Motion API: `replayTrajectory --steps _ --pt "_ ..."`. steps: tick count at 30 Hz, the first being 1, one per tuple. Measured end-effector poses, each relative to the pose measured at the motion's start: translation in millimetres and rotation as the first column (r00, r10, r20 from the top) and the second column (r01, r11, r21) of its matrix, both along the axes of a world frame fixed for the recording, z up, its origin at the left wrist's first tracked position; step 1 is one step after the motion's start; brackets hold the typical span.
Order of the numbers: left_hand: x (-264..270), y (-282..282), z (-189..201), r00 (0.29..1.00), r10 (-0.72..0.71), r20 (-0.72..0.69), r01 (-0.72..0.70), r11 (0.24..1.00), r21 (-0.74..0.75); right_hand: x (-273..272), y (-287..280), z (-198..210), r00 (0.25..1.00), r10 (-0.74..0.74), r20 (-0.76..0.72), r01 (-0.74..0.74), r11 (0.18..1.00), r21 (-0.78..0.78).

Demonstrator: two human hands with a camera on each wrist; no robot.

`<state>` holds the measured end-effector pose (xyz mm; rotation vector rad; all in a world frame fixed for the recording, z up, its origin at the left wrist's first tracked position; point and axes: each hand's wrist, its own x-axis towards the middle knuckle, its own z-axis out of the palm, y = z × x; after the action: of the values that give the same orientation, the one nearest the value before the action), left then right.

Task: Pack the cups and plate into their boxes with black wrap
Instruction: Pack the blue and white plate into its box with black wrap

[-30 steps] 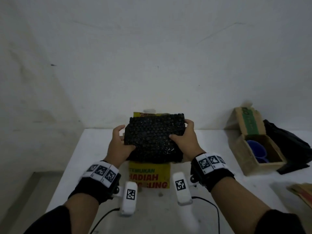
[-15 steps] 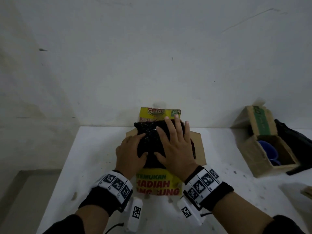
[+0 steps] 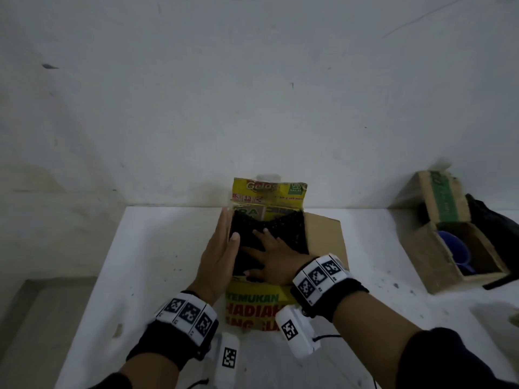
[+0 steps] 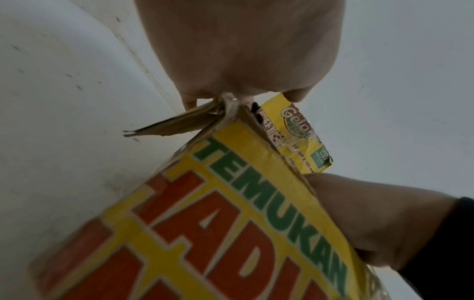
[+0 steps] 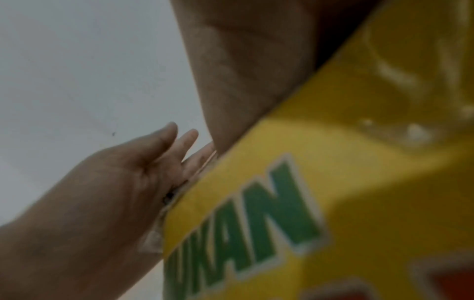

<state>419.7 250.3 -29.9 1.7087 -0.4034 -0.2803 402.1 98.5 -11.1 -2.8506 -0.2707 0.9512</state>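
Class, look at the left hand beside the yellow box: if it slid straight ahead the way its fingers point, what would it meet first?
Probably the wall behind the table; the left hand points along the yellow box, though depth is unclear.

Setting: bare, dim room, likely a plain storage or packing corner rather than a kitchen or office. Evidence: unpainted grey-white plaster wall (image 3: 252, 94) with scuffs and hairline cracks; white speckled counter (image 3: 157, 262) butted against it; reused printed yellow cardboard box (image 3: 252, 307) and worn brown cardboard box (image 3: 438, 256) on it. No furnishings visible.
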Motion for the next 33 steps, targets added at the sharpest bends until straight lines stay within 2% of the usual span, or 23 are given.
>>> replayTrajectory --steps 2,5,7,10,14,17,19,26,29,33 --pt "-0.1 0.1 -3.4 1.0 -0.002 0.013 0.002 1.0 0.024 3.1 1.8 -5.5 0.999 -0.017 -0.032 0.018 1.0 0.015" --pt "0.5 0.6 -9.9 0.999 0.009 0.038 -0.012 0.997 0.08 4.6 4.3 -4.1 0.998 -0.054 0.014 0.053 0.997 0.063" --pt "1.0 0.8 -11.6 0.999 0.012 0.036 -0.015 0.994 0.104 5.3 5.1 5.3 0.994 -0.059 0.095 0.054 0.997 0.062" --pt "0.6 2.0 -12.0 0.998 0.021 0.057 -0.027 0.993 0.117 5.6 3.1 20.0 0.971 0.004 0.24 0.007 0.999 -0.044" --pt "0.0 1.8 -11.3 0.995 0.026 0.096 -0.043 0.982 0.183 4.1 -7.7 18.8 0.992 -0.043 0.115 0.057 0.99 -0.127" --pt "-0.7 1.7 -10.1 0.991 0.031 0.131 -0.062 0.969 0.238 3.6 -12.3 6.9 0.994 -0.028 0.11 0.056 0.964 -0.261" --pt "-1.4 1.6 -8.0 0.991 0.031 0.132 -0.066 0.962 0.266 5.2 -11.7 3.4 0.991 -0.02 0.13 0.057 0.956 -0.287" --pt "-2.6 2.3 -8.3 0.99 0.031 0.136 -0.068 0.959 0.273 8.6 -9.5 8.7 0.972 -0.057 0.226 0.101 0.976 -0.192" --pt "-1.7 2.5 -7.8 0.992 0.029 0.125 -0.063 0.96 0.274 8.4 -5.2 15.1 0.954 -0.014 0.298 0.045 0.994 -0.099" --pt "-1.5 2.4 -8.5 0.997 0.04 0.065 -0.054 0.973 0.226 8.9 -7.5 10.1 0.984 0.002 0.18 -0.002 1.0 -0.001"
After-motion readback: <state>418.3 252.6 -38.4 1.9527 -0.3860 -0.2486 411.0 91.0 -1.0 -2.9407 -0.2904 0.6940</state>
